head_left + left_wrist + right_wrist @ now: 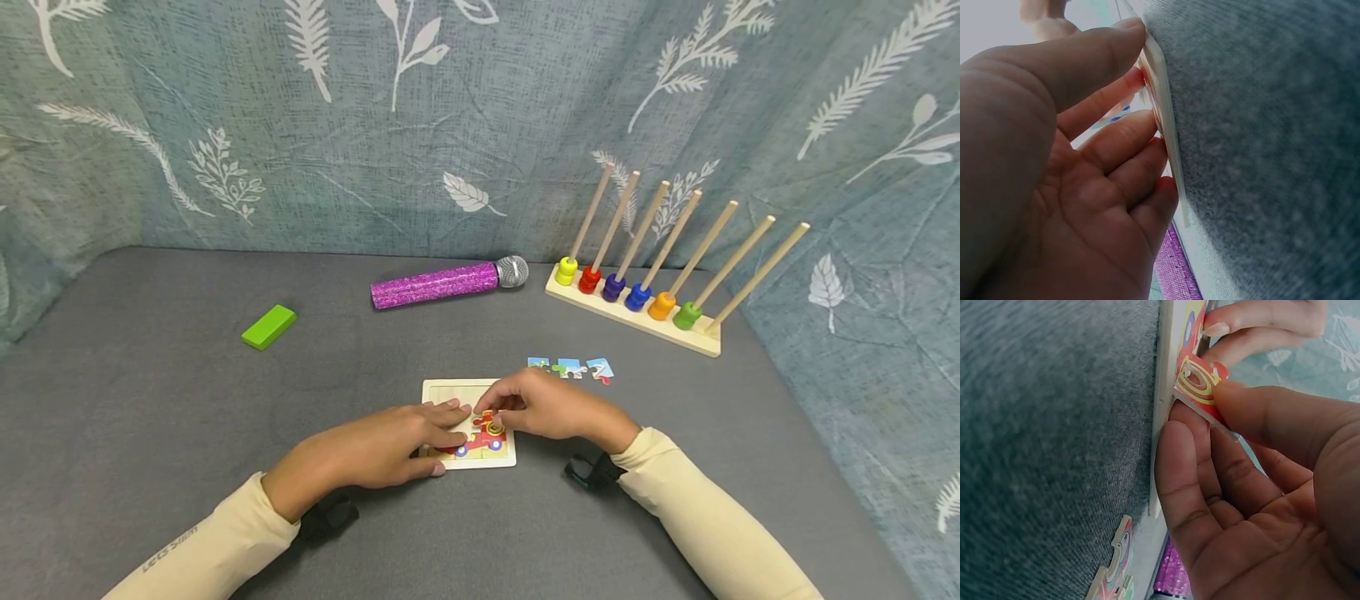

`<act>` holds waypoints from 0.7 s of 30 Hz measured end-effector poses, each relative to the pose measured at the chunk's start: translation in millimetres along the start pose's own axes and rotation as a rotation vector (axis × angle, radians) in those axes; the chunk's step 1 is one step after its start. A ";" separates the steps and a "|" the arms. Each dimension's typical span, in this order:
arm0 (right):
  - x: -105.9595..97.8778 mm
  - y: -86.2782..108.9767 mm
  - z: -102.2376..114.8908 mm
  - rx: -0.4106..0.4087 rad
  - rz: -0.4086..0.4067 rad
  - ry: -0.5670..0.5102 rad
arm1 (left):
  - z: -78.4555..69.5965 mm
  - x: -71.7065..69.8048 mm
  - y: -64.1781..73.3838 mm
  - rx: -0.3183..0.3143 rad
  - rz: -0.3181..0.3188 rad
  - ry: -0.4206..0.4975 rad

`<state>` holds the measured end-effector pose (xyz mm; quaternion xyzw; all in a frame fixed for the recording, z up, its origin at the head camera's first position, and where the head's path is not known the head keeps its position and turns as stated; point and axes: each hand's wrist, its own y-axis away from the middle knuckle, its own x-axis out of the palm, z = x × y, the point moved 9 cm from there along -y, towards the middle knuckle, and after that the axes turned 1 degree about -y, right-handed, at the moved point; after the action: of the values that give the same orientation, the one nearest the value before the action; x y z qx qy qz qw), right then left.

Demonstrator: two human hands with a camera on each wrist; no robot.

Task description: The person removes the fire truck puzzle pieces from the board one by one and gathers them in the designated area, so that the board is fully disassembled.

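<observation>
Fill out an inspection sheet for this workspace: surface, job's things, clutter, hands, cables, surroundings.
Surface: gray tabletop, looks flat.
Job's things: puzzle tray, partly filled; red-and-yellow piece held tilted; three loose pieces visible beyond the tray, to the right.
Clutter: green block, purple microphone, peg stacker with colored beads.
Hands: left hand rests on the tray; right hand pinches the red-and-yellow piece.
Cables: nothing seen.
Surroundings: leaf-patterned fabric behind the table.

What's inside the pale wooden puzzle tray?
Red vehicle puzzle pieces in the near half; bare cream board beyond. Hidden: much of the left, under left hand; some at right, under right hand and its pinched red-and-yellow piece.
</observation>
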<state>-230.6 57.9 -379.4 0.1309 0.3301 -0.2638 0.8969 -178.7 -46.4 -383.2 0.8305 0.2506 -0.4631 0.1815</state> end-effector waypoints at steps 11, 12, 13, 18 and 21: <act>-1.4 0.7 0.3 0.020 -0.006 -0.012 | -0.5 1.0 -0.4 -0.006 0.013 0.005; -1.6 0.9 0.7 0.018 -0.007 -0.014 | -0.5 1.0 -0.3 -0.006 0.012 0.003; -2.0 1.1 1.0 0.016 -0.009 -0.014 | -0.5 0.8 -0.1 -0.008 0.012 0.002; -5.2 3.2 -0.7 0.015 -0.029 -0.015 | -0.6 0.1 0.8 -0.005 0.008 -0.005; -8.9 6.1 -3.4 0.020 -0.047 -0.015 | -1.1 -0.9 0.9 0.003 0.006 -0.007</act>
<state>-234.7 67.8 -375.7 0.1299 0.3236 -0.2888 0.8916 -177.8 -46.8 -381.9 0.8299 0.2469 -0.4657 0.1827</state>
